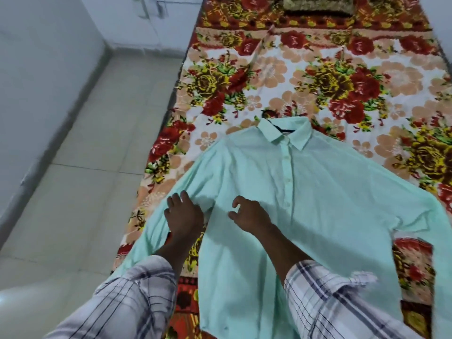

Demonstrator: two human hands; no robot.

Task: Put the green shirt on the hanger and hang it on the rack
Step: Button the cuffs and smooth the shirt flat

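Green shirt [318, 204] lies spread front-up on a floral blanket [342, 81], buttoned, with its hem nearest the person and its collar pointing away. Two forearms in plaid sleeves [127, 297] reach over the shirt's near half. The left hand [183, 216] rests on the shirt where the sleeve on the person's left meets the body, fingers spread and fairly straight, gripping nothing. The right hand [252, 216] is just beside it, over the shirt's chest to the left of the button placket; its fingers are loosely curled like a claw and no cloth is seen pinched between them. The shirt's two sleeves fan outward, the left one running down toward the blanket's edge. At the shirt's far end, a black hanger [277, 129] shows as a short dark bar inside the collar, with its hook poking out past the collar onto the blanket. Beyond the shirt a brownish cushion [318, 4] lies at the blanket's far end. Left of the shirt, pale floor tiles [85, 192] run alongside.
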